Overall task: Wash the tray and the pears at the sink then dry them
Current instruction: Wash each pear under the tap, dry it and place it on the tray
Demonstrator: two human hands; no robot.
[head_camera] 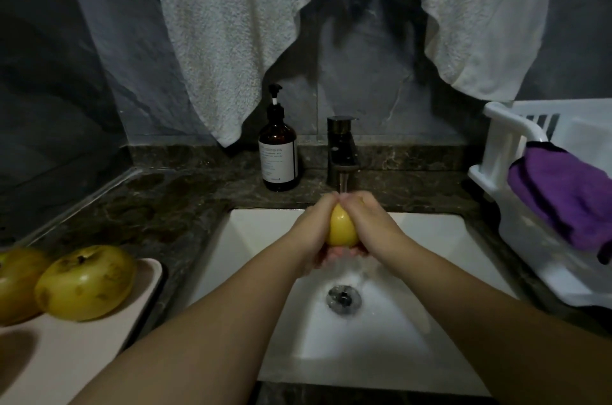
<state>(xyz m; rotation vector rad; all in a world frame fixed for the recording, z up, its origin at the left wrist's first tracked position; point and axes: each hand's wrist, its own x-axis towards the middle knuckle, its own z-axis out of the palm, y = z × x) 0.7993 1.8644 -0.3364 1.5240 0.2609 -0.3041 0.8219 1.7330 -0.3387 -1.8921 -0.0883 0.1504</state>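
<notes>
A yellow pear (342, 229) is cupped between both my hands under the running tap (342, 153), above the white sink (430, 239). My left hand (314, 229) wraps its left side and my right hand (371, 222) wraps its right side, fingertips meeting on top. Water runs off the pear toward the drain (343, 298). Two more yellow pears, one (86, 282) whole in view and one (16, 282) cut by the left edge, lie on a pale pink tray (82, 348) on the counter at the lower left.
A brown soap pump bottle (279, 153) stands left of the tap. A white drying rack (516, 179) with a purple cloth (563, 196) sits on the right counter. A white towel (231, 24) hangs on the wall behind the sink.
</notes>
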